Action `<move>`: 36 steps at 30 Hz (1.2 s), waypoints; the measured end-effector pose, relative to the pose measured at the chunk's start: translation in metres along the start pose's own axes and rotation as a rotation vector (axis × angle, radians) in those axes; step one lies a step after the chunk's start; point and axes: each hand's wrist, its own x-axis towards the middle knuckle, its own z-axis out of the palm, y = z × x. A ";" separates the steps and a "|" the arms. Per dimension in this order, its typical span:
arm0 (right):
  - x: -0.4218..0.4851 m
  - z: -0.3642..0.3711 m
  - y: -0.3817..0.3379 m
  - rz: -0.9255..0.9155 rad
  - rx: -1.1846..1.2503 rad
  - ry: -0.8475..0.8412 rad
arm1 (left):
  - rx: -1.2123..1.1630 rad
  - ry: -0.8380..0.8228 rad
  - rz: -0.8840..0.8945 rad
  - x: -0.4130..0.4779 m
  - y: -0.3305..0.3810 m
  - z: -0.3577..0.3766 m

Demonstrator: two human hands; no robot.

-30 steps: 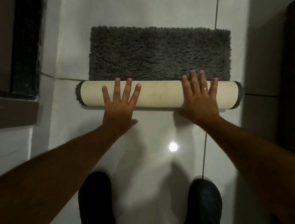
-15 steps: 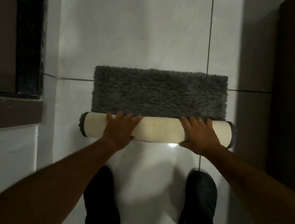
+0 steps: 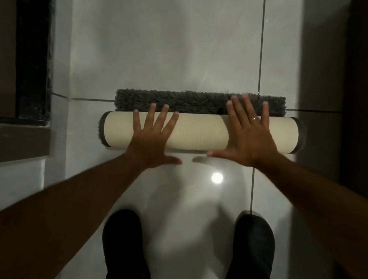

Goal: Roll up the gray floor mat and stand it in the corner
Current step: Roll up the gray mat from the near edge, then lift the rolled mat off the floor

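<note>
Dim indoor frame, low contrast. Single overhead light shows as a round specular hotspot (image 3: 217, 178) on the glossy floor tiles (image 3: 164, 48), with soft glare spreading around it. Left and right edges fall into deep shadow. Soft shadows under both forearms and around the shoes (image 3: 251, 252). Right hand (image 3: 249, 136) fingertips show motion blur; wide-angle stretch at the borders.

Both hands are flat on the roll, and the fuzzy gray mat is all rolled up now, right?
Not quite. Both hands, left hand and right hand, are flat on the roll, but the mat is not all rolled up. The head view shows a strip of fuzzy gray mat lying flat on the floor beyond the roll.
</note>
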 end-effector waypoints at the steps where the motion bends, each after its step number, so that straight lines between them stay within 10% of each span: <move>1: -0.004 0.002 -0.003 -0.027 -0.005 0.005 | -0.008 -0.013 -0.037 0.015 -0.004 -0.005; 17: 0.155 -0.028 -0.007 -0.026 0.302 -0.534 | -0.103 -0.181 0.012 0.090 -0.045 -0.024; 22: 0.157 -0.028 -0.018 -0.068 0.250 -0.531 | -0.152 -0.053 0.047 0.068 -0.039 -0.021; 27: 0.136 -0.023 -0.031 -0.157 0.307 -0.441 | -0.315 0.450 0.069 0.003 -0.020 -0.009; 30: 0.116 -0.028 -0.036 -0.122 0.387 -0.385 | -0.859 0.425 -0.263 -0.048 0.016 -0.006; 33: 0.101 -0.056 -0.032 -0.052 0.572 -0.360 | -1.743 -0.069 -0.860 -0.051 0.044 -0.041; 36: 0.096 -0.109 -0.023 -0.022 0.822 -0.338 | -2.091 -0.204 -0.862 -0.012 0.048 -0.107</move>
